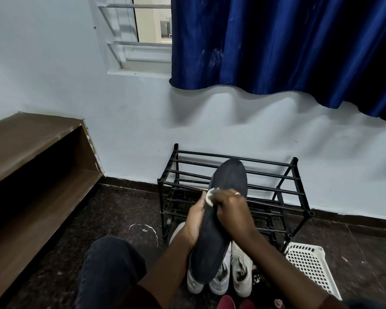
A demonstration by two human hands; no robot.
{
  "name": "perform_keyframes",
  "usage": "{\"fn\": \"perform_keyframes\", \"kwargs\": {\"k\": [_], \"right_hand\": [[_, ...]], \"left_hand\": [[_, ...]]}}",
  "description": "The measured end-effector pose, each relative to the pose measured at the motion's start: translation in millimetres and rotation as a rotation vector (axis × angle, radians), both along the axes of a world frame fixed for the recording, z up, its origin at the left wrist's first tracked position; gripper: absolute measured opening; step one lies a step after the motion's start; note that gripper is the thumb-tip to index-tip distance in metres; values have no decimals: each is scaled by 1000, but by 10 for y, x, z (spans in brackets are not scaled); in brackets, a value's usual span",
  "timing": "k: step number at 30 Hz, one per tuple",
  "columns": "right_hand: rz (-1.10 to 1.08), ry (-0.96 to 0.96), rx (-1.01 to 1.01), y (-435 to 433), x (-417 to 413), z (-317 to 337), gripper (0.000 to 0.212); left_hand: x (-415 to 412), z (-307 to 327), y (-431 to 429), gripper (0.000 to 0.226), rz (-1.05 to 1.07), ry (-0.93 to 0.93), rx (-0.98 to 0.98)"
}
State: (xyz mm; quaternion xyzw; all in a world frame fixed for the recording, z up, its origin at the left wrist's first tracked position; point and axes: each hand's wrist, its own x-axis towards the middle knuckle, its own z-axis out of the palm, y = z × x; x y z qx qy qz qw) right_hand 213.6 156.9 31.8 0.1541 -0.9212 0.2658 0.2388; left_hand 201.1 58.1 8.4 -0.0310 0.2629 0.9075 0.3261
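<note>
Holding what, exactly? (Editor)

A long, flat, dark grey fabric insole [228,179], rounded at both ends, its surface plain and matte. It is held in the air and tilted, with the toe end up and away in front of a black metal shoe rack [295,161] and the heel end low over a pair of white lace-up sneakers [241,270] on the floor. (Photographer)

How much room is around it? (Editor)

The rack stands against a pale blue wall, its top rail just behind the insole's toe. To the left, dark speckled stone floor [120,208] lies bare between the rack and a brown wooden shelf unit [31,141]. To the right, a white perforated plastic basket [308,264] sits just beside the rack's front leg. A deep blue curtain [276,41] hangs well above. A knee in dark trousers [112,264] rises near the insole's heel end. (Photographer)

And the hands? (Editor)

The left hand [195,219] grasps the insole's left edge about midway, thumb on the face, fingers wrapped behind. The right hand [230,208], a ring on one finger, comes across from the right with knuckles up and pinches a small white pad [210,195] against the insole's face, just beside the left thumb. Both forearms converge from the lower edge. (Photographer)
</note>
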Motion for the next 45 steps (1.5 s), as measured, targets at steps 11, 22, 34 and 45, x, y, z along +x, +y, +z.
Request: {"fn": "perform_keyframes", "kwargs": {"k": [11, 22, 34, 45], "right_hand": [[31, -70, 18, -166, 435, -243, 23], [-86, -8, -3, 64, -66, 37, 22], [-4, -42, 11, -58, 386, -228, 22], [-108, 32, 63, 220, -169, -3, 18]], "left_hand": [[-12, 70, -49, 79, 118, -128, -66], [-10, -51, -14, 76, 24, -97, -240], [-69, -56, -1, 78, -11, -95, -115], [-46, -168, 22, 58, -102, 62, -148]]}}
